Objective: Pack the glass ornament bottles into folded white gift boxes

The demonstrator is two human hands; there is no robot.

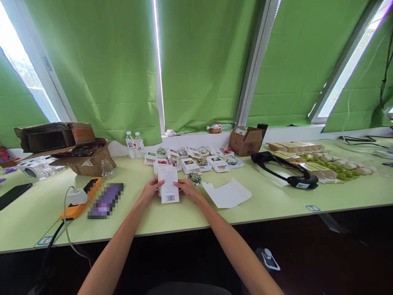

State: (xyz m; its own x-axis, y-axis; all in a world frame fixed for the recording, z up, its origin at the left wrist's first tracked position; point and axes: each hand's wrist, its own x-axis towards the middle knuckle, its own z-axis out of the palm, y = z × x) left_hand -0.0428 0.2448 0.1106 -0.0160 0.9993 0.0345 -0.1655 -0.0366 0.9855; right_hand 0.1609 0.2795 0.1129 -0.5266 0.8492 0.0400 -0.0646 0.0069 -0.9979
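Note:
Between my two hands is a white box (169, 186) with printed text and a barcode on the face toward me. My left hand (150, 189) grips its left side, the thumb lying on the printed face. On the other side my right hand (186, 187) holds the right edge, thumb also on the face. A round, clear ornament (194, 178) with something green inside lies just beyond my right hand. Behind the box, several white boxes (188, 166) with small pictures stand or lie among more round ornaments (202, 162). A white sheet (227, 193) lies to the right.
On the left are an orange power strip (81, 200) with a white plug, a pixelated purple item (106, 200) and an open carton (89, 162). Two water bottles (135, 144) stand behind. A black headset (285, 172) and green egg trays (325, 166) occupy the right.

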